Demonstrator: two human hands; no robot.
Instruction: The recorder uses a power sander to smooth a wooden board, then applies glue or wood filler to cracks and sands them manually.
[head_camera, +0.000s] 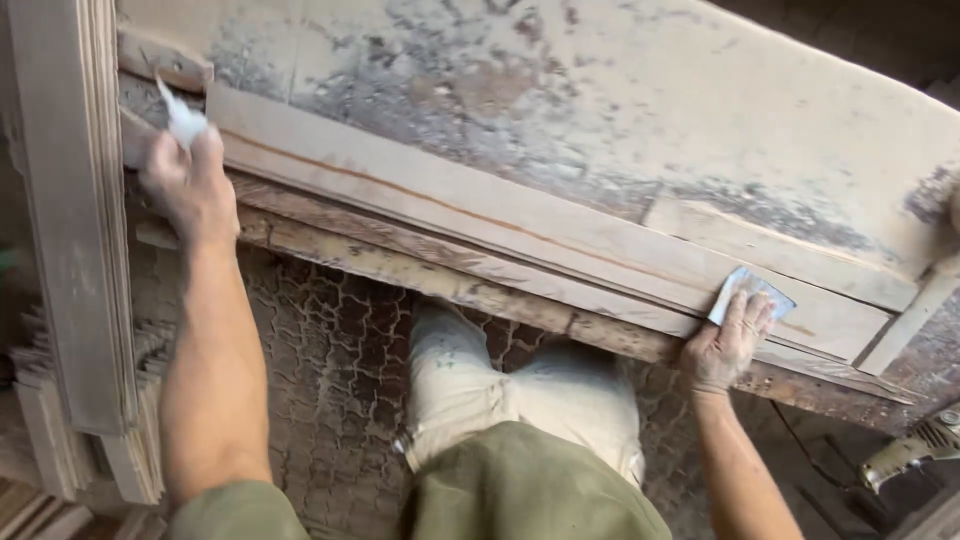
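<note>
Workbench (620, 110): sandpaper (752, 290) under right grip (728, 345)

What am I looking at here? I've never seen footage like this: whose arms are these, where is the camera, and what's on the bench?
The single view comes from a camera worn on a person's head, looking down at their own bare arms and knees. A long wooden plank lies on a dusty workbench. The left hand grips a small white piece, perhaps cloth or paper, at the plank's far end. The right hand presses a folded sheet of grey sandpaper against the plank. Stacked wooden strips stand at the left; a power tool lies lower right.
</note>
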